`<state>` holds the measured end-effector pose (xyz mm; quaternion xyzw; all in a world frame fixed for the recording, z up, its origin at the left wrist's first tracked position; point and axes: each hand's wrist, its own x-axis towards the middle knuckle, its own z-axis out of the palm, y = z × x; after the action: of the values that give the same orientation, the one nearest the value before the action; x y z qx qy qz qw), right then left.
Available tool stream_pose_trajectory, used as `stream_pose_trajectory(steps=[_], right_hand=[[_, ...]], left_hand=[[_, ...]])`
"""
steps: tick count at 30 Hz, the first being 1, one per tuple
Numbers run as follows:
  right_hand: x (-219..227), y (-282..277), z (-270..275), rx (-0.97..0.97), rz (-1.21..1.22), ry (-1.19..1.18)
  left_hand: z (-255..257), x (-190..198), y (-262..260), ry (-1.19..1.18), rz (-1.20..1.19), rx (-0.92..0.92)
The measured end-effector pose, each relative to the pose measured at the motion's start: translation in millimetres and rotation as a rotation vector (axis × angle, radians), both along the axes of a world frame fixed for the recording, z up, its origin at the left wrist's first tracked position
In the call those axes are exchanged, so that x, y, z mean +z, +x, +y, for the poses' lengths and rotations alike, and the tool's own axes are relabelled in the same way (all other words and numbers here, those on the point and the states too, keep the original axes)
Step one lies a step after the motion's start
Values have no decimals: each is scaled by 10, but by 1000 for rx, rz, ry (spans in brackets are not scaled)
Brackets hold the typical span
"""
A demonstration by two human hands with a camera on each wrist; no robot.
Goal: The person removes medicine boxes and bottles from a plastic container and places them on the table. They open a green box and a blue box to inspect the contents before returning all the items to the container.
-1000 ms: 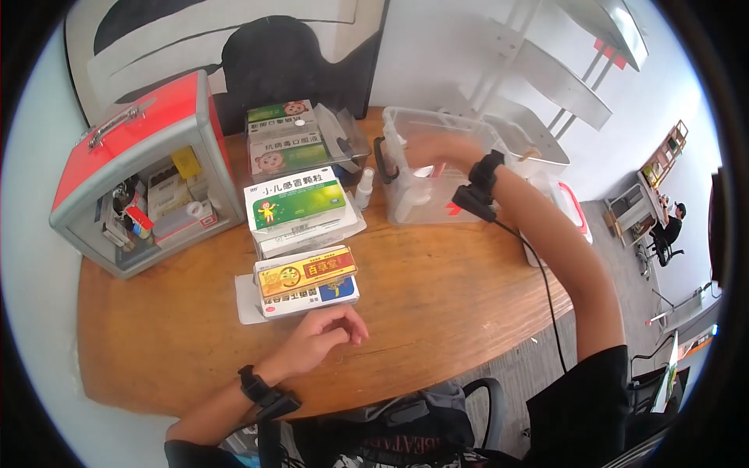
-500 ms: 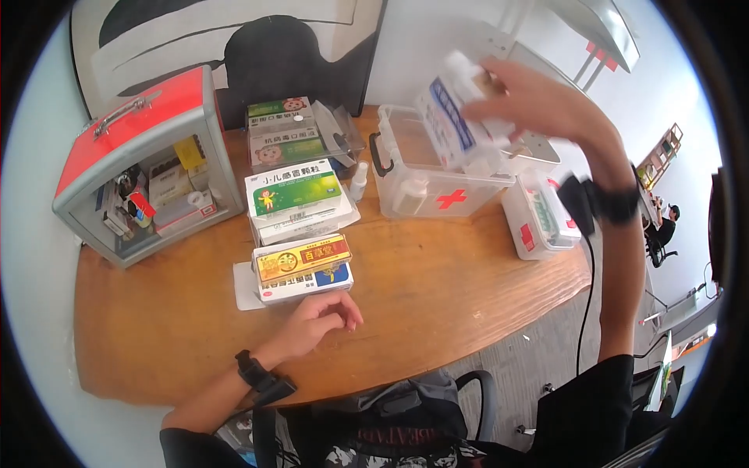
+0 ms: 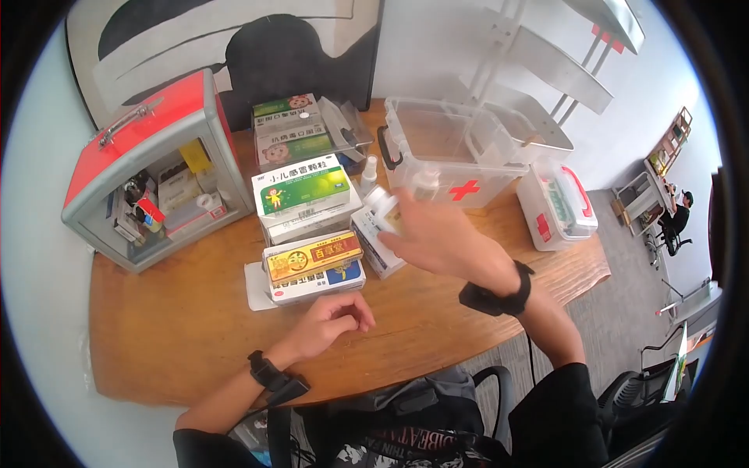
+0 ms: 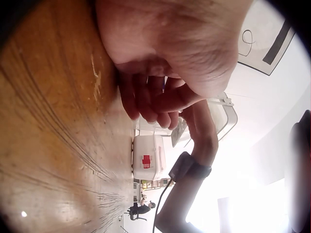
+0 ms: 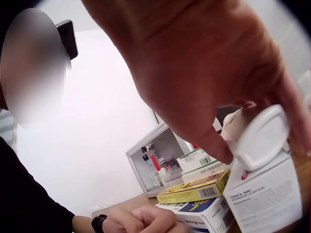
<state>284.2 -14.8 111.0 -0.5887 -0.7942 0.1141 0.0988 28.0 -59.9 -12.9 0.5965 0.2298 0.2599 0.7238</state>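
Note:
In the head view the right hand [image 3: 441,234] grips a white bottle [image 3: 382,204] and a white box [image 3: 380,251] at the table, right of the stacked medicine boxes. The right wrist view shows the bottle's white base [image 5: 262,136] between thumb and fingers, above the printed white box [image 5: 265,194]. The left hand [image 3: 331,324] rests on the table with loosely curled fingers, holding nothing, just in front of the yellow-red box [image 3: 312,257] that lies on a blue-white box [image 3: 320,287].
A red and grey cabinet [image 3: 144,168] stands at the left. Behind the green-white box [image 3: 303,191] are more boxes [image 3: 292,148] and a small spray bottle [image 3: 369,173]. A clear bin [image 3: 488,171] holds a bottle; a lidded box [image 3: 555,207] stands right of it.
The right hand came up out of the clear bin with the white bottle and box, then moved left and down to the table beside the stacked boxes. The left hand stayed in place.

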Motion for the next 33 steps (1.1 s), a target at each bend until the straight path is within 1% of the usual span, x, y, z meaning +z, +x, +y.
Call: stream_pose_trajectory(steps=[2,3,4,7,8,11,14,17,18,20,22,24,26,28,31,32,33], right_hand=[[283,-85,-217,-178,176,10],[332,-101,-311,-269,261,14],[80,35,-348,-167,314,279],[-301,276,-386,-129,253,408],[-400,357,-398,-156,292,314],[-644,512,-298,-263,733,-89],[-674,517,-202,-225,834,-218],[-684,625,-285,-89,510,47],[-496,654,-318,-104,483,110],[135,705,-375,-126,419,228],[476,823,-53,-159,385,410],[693,872,459,-163,293,302],[730,982,1036,2,-10,-14],[702,906,1423,-47,-31,-503],[497,673,1665,-22,-267,-642],[522,629,1647,40,-338,-634],[430,665,1731,50,-369,-570]], left_hand=[[-1,3,-4,-11,4,-4],[-2,13,-3,-13,3,-17],[3,39,-5,-13,2,-29],[16,84,-17,-14,25,-46],[21,104,-21,-15,39,-51],[19,155,-19,-38,43,-37],[28,121,-32,-58,32,-41],[33,122,-30,-77,6,-36],[45,119,-43,-72,7,-41],[40,83,-47,-69,-1,-46],[24,66,-51,-70,17,-36],[33,62,-50,-69,37,-30],[62,82,-19,-45,22,-23],[27,80,-42,-50,11,-8],[17,55,-44,-77,-17,-5],[18,35,-39,-77,-28,-10],[29,29,-31,-67,-42,-21]])
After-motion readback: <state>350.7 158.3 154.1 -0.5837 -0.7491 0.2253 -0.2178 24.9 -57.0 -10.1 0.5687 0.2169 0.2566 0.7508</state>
